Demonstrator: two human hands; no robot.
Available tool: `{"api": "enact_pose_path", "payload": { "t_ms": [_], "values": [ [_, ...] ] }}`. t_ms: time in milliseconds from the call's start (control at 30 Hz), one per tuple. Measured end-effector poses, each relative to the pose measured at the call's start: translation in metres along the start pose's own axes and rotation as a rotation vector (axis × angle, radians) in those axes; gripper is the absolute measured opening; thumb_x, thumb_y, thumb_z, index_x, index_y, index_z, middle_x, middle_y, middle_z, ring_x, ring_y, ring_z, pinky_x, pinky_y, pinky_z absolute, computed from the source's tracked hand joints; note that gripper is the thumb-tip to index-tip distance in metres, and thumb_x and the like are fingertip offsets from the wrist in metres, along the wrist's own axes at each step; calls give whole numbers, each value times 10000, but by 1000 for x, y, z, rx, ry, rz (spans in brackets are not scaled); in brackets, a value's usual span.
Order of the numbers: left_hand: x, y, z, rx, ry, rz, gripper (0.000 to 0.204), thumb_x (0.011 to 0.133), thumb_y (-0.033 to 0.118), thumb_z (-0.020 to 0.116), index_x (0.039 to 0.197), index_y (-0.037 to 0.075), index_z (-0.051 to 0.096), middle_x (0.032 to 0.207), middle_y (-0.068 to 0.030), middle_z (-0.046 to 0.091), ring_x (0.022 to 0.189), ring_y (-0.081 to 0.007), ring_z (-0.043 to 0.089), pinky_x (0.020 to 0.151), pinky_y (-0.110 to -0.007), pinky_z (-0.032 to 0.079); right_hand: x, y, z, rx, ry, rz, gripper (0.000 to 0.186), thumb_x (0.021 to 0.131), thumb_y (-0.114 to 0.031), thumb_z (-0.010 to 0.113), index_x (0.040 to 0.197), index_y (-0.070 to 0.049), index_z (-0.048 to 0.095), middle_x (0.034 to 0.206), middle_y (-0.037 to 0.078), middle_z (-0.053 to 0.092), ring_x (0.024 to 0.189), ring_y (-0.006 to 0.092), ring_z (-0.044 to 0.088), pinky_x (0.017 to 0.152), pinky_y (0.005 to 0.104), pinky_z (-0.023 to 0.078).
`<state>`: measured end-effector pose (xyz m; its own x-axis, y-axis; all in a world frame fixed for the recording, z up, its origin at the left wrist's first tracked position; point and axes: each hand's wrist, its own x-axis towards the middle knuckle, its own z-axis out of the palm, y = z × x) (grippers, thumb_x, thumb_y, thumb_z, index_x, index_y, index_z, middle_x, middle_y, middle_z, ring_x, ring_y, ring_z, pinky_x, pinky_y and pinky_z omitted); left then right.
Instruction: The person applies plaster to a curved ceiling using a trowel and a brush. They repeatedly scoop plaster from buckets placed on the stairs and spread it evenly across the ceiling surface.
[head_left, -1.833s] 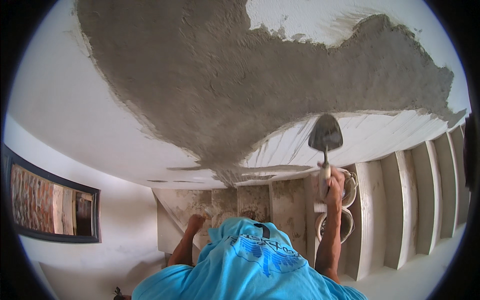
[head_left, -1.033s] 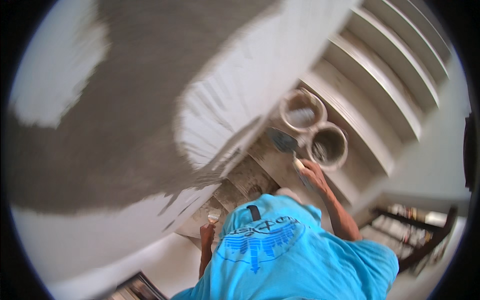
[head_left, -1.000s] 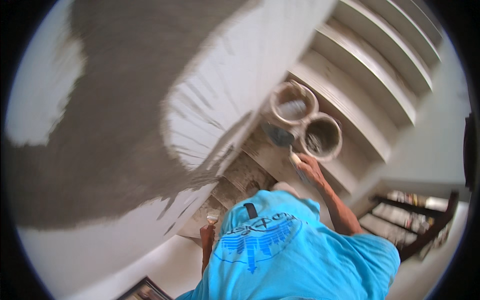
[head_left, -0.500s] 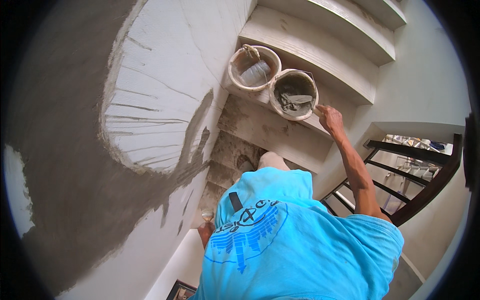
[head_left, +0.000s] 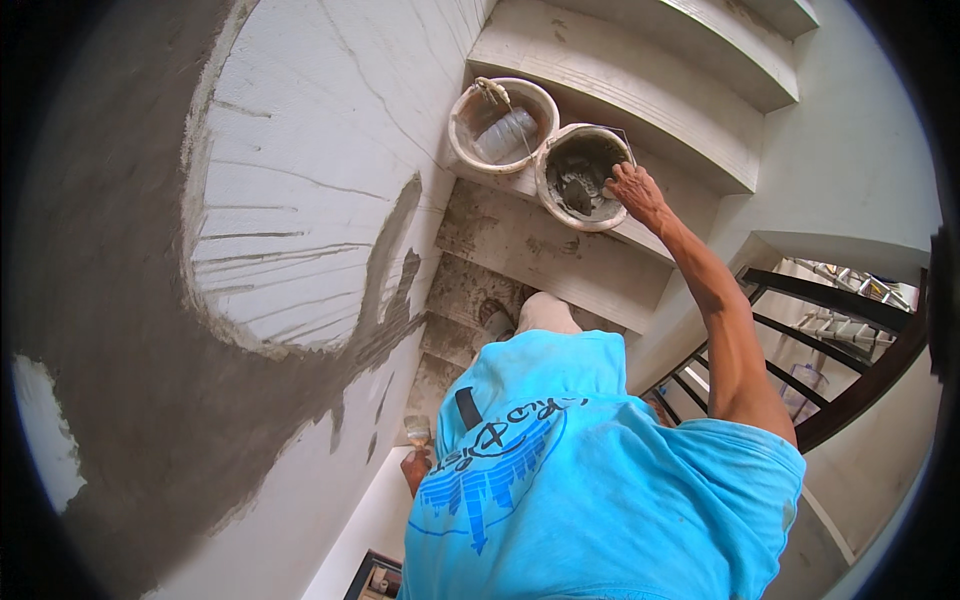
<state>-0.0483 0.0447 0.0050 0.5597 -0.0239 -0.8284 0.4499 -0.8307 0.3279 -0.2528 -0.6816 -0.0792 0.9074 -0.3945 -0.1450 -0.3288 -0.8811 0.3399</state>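
At the grey-white bucket on the stair, my right hand is closed at the rim, with its fingers reaching inside. It grips a trowel whose blade seems to sit in the dark grey mortar; most of the tool is hidden by the fingers and the mix. Low beside my body, my left hand is closed on a flat paintbrush, bristles pointing up; my shirt covers part of that hand. Touching the mortar bucket on its left stands a second bucket holding a translucent plastic container.
Curved pale stairs rise beyond the buckets; lower steps are stained. Along the left, a wall bears wet grey plaster around a white patch. A dark railing runs at the right, with an opening behind it.
My right hand has moved up and left over the bucket rim, and the pale trowel blade is no longer plainly visible. More of the paintbrush in my left hand shows.
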Motion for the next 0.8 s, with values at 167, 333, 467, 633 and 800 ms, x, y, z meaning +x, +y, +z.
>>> {"api": "enact_pose_path", "payload": {
  "t_ms": [167,333,467,633,800],
  "values": [
    [-4,-2,8,-14,1,3,335,966,321,566,946,16,704,688,-80,635,628,-182,611,599,-355,480,21,-7,6,-83,-16,-69,81,836,-223,639,843,-188,711,935,-1,614,923,156,573,686,292,449],
    [-4,0,11,-12,-4,16,323,958,313,572,933,20,703,686,-80,629,618,-179,601,587,-353,471,33,-7,24,-63,-68,-91,78,834,-234,643,840,-198,713,856,-27,642,911,148,572,677,293,444],
    [-2,1,14,-8,-13,23,313,951,307,576,923,22,703,685,-79,625,609,-176,593,578,-352,465,31,-2,33,43,-74,-112,88,850,-225,623,880,-177,691,881,-6,641,953,170,560,746,304,444],
    [2,6,16,-4,-19,37,301,943,300,582,910,26,703,683,-79,619,598,-173,582,567,-351,457,17,8,28,215,-53,-93,130,837,-168,636,953,-153,693,916,23,633,999,200,555,824,336,457],
    [7,9,16,3,-21,64,289,935,292,588,898,29,702,681,-79,614,587,-170,572,556,-349,448,4,13,16,368,-22,2,222,810,-111,657,1020,-162,707,929,42,624,1000,221,565,856,375,478]
  ]
}}
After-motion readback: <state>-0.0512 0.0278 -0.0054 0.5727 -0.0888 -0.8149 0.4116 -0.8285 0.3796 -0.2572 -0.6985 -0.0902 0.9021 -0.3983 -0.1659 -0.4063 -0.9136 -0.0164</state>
